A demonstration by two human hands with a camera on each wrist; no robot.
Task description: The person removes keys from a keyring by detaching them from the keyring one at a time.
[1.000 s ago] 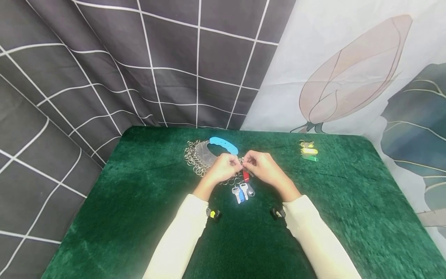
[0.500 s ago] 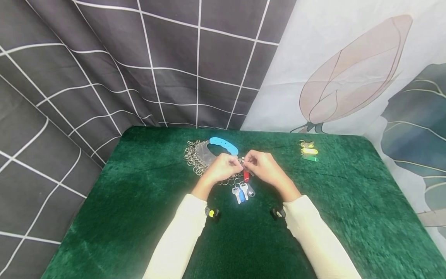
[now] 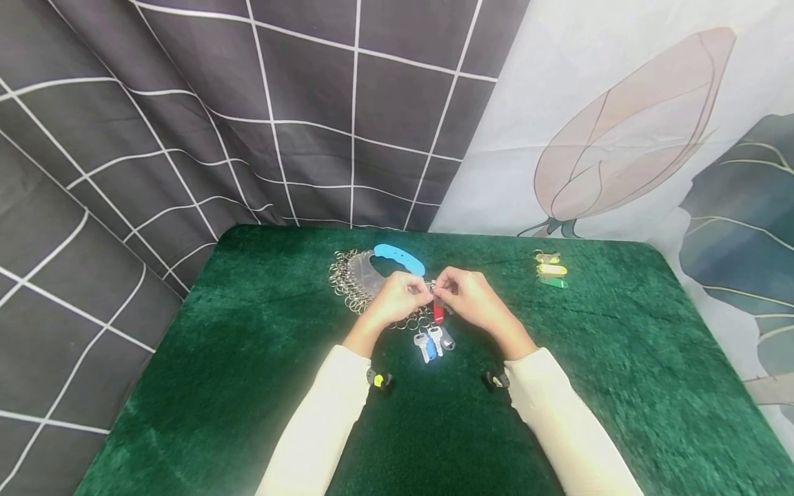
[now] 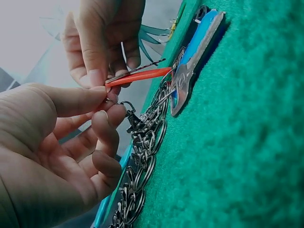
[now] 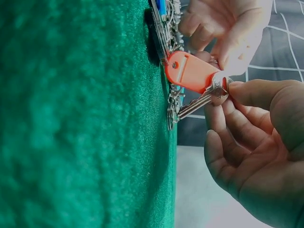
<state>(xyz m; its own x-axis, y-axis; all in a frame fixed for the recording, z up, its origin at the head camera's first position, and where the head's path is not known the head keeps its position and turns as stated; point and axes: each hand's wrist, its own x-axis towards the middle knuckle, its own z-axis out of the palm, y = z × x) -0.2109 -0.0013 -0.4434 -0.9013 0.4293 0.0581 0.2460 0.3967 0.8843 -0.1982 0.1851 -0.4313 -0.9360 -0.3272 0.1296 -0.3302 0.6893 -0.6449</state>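
Note:
In the head view my left hand (image 3: 400, 297) and right hand (image 3: 468, 295) meet at the right end of a fan-shaped key holder, which has a blue handle (image 3: 400, 259) and many metal rings (image 3: 356, 302). Between right thumb and fingers I pinch the head of a silver key (image 5: 219, 87). A red key tag (image 5: 192, 73) hangs with this key. My left thumb and index finger pinch a small metal ring close by, mostly hidden by the fingertips; a dark metal clasp (image 4: 133, 118) shows just below them.
Silver keys with a blue tag (image 3: 431, 348) and a grey tag (image 3: 447, 339) lie on the green cloth (image 3: 434, 427) in front of the hands. Further right are keys with a yellow tag (image 3: 551, 269) and a green tag (image 3: 553, 282). A grid-patterned curtain (image 3: 298, 151) stands behind.
Both hands stay at the same place, with only slight finger shifts at the ring and key. The holder and the other keys lie as before.

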